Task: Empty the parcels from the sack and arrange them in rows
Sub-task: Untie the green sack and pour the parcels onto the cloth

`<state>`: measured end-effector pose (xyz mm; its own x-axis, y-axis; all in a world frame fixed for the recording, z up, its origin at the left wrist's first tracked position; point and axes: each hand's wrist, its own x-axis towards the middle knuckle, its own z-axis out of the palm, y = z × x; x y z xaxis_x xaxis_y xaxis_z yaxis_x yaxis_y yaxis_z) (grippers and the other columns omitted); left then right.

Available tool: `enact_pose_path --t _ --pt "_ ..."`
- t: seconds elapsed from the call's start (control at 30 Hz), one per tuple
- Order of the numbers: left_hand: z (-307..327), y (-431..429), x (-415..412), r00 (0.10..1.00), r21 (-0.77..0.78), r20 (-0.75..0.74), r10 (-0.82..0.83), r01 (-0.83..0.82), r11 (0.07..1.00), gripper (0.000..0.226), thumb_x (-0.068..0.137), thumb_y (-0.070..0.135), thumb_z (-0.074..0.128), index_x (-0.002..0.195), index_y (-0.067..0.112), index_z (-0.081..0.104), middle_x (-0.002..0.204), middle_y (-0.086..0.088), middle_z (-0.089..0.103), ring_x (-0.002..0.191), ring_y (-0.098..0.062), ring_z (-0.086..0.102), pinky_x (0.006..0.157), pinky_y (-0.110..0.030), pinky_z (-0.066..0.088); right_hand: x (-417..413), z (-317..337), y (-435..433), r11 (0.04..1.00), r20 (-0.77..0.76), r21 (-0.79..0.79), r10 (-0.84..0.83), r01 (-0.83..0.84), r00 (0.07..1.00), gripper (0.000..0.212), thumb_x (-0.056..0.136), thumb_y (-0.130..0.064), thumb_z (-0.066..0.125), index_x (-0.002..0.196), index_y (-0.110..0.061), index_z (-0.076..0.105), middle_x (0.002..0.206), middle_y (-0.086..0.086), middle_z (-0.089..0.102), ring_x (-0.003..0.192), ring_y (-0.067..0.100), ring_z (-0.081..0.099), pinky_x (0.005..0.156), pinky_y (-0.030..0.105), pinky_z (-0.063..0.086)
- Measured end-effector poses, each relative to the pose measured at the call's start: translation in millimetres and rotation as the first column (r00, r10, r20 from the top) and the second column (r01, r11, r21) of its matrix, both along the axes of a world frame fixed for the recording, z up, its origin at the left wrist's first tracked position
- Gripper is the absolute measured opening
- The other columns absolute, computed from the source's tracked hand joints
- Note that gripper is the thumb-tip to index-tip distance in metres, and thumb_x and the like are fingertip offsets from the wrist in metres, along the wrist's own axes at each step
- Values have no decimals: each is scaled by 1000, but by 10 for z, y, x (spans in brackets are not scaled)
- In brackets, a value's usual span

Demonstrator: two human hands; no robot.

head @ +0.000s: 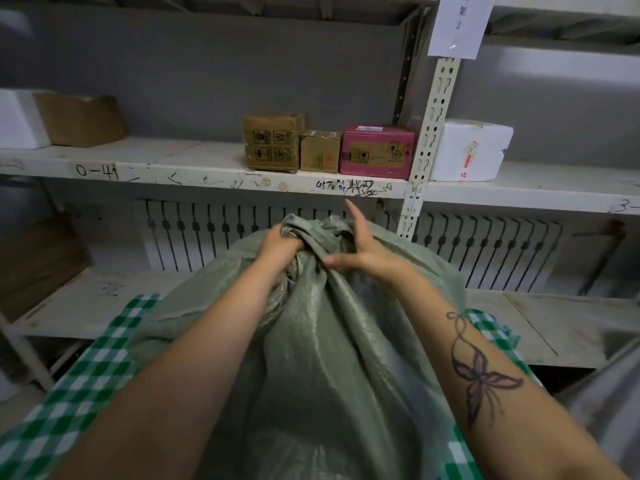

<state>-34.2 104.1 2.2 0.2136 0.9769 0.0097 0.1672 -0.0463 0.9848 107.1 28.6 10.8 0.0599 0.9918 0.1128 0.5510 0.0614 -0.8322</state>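
Sack (329, 341) fills your 6 o'clock, its bunched neck pointing to 12. Your left hand (280, 244) clenches that neck. Your right hand (363, 254), at the neck's 3 o'clock, has forefinger and thumb straight; its other fingers are buried in folds, so its grasp can't be told.

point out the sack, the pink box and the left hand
sack (329, 341), head view, front cloth below the bunched neck
pink box (377, 150), head view, front face
left hand (280, 243), head view, back of the hand
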Motion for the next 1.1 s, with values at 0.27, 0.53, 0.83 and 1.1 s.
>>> enact_pose_path --t 0.27,0.53,0.83,1.1 --pt "93 -99 -32 938 -283 146 -315 344 895 17 85 -9 49 92 1 61 70 -15 67 56 -24 67 54 -35 58 -123 -247 239 990 492 10 -129 142 861 82 60 -43 81 131 -22 48 135 11 51 126 35 45 103 46 39" --pt "157 -185 -149 693 266 -691 -205 508 819 102 69 53 72 142 54 1 158 5 -11 145 -30 -5 113 -61 6 -61 -159 84 940 462 46 -320 338 827 31 91 -25 56 110 -3 67 115 22 65 108 35 59 88 34 44" --pt "-381 -140 128 754 332 -655 -58 355 874 77 73 37 76 140 29 37 155 -10 21 137 -32 31 108 -44 35 54 -180 44 949 50 6 -316 316 947 74 80 -28 71 134 -11 25 129 12 51 114 30 54 89 33 42" --pt "-307 -44 2 928 4 -231 -292 301 954 18 87 10 60 105 11 63 95 -9 66 93 -28 63 83 -33 46 139 -102 -80 973 628 -229 147 1 764 123 65 -27 84 140 -58 -8 150 -10 -37 146 35 -1 115 55 20"
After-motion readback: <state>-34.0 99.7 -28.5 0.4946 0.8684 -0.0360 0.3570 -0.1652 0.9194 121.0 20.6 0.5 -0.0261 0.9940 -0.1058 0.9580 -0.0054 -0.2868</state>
